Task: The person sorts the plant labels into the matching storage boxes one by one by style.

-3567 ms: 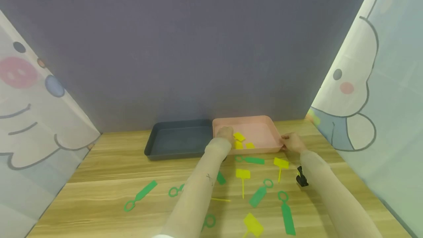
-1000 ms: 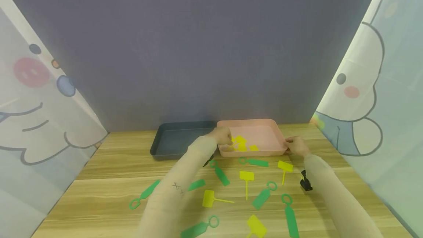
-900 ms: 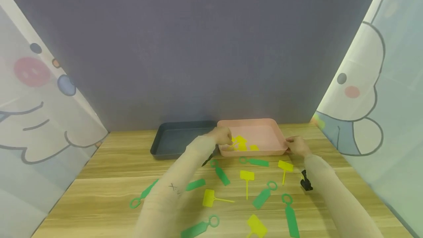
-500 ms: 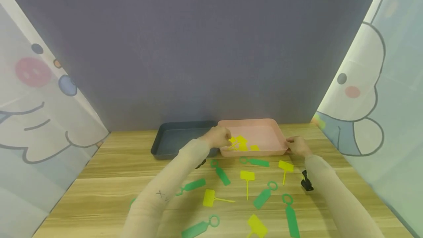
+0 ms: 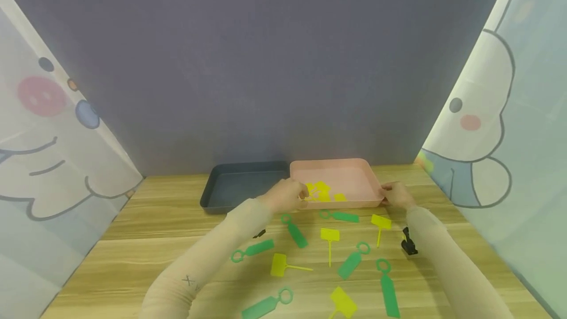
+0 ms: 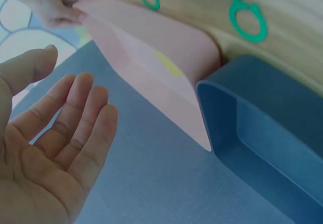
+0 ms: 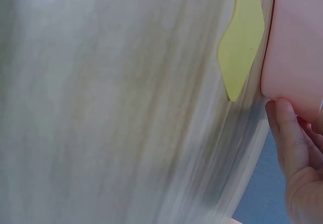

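Observation:
My left hand hovers over the left front corner of the pink tray. In the left wrist view its fingers are loosely bent and hold nothing. My right hand holds the tray's right front corner, its fingertips against the outer wall. Several yellow plant labels lie in the tray's left front part. On the table in front are more yellow T-shaped labels and several green hang tags with ring ends.
A dark blue-grey tray stands directly left of the pink one. Behind both rises a grey panel. Printed curtains flank the wooden table. Small black camera mounts sit at the wrists.
A yellow label that my left hand had brought lies among the others in the pink tray. That hand has drawn back towards the front left; the right hand stays at the tray corner.

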`<state>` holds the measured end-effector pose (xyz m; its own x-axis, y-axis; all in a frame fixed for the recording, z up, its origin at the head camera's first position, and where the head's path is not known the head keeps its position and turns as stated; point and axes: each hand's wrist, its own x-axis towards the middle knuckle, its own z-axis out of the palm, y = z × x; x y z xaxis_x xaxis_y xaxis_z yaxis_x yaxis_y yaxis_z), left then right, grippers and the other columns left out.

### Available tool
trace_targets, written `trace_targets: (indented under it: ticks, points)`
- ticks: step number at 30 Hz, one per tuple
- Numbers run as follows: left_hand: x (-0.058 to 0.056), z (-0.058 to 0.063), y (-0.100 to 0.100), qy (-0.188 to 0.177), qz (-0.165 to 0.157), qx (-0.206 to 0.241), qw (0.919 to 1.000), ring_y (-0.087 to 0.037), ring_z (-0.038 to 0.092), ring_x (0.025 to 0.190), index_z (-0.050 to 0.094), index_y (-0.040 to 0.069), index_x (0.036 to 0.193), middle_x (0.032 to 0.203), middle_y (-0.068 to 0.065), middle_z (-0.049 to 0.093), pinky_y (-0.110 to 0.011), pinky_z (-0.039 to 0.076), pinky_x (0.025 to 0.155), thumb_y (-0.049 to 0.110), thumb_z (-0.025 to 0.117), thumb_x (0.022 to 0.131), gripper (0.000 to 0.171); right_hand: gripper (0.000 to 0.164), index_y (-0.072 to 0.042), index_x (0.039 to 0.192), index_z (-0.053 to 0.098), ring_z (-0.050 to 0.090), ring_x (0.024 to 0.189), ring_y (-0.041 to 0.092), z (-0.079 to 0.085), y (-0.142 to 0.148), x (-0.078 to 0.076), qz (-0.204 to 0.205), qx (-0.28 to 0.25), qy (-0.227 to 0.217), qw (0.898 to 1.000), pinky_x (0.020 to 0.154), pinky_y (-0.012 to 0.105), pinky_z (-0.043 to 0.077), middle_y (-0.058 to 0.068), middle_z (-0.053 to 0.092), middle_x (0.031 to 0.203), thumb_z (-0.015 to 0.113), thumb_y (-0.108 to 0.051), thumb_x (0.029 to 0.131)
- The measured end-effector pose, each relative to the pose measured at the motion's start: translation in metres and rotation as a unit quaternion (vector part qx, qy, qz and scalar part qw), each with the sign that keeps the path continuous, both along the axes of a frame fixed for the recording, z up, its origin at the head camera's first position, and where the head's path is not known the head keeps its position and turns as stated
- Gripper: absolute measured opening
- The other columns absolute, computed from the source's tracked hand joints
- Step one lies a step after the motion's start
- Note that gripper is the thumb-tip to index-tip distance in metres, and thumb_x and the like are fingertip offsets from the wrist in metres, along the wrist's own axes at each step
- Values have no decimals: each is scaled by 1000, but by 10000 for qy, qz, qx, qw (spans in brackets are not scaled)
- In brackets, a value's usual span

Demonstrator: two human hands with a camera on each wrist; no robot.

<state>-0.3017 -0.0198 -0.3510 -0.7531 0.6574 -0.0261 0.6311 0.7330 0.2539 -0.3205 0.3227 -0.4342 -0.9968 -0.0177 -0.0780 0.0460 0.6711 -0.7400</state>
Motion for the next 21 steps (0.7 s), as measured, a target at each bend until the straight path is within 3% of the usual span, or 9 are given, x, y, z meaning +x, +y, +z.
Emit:
trace_targets:
  ticks: [8, 15, 21]
  points:
    - [25, -15, -17, 191, -436, 40, 9989, -18, 66, 92, 67, 6, 103, 101, -4, 69, -22, 54, 77, 8, 64, 84, 20, 36, 24, 119, 43, 66, 81, 24, -1, -3, -2, -26, -52, 35, 10000, 70, 30, 57, 40, 49, 117, 43, -2, 93]
    - [42, -26, -23, 53, -583, -29, 9983, -16, 66, 91, 66, 6, 104, 102, -3, 69, -19, 53, 76, 22, 70, 81, 28, 36, 23, 118, 45, 66, 76, 19, -2, 0, -2, -13, 44, 118, 9999, 67, 28, 56, 39, 53, 111, 44, -4, 93]
    - [53, -34, -25, -123, -620, -69, 9980, -12, 65, 88, 66, 9, 103, 102, -1, 68, -16, 51, 73, 21, 70, 80, 26, 35, 24, 116, 46, 66, 75, 19, -2, 0, -2, -5, 41, 187, 9998, 66, 27, 56, 38, 55, 109, 44, -4, 93]
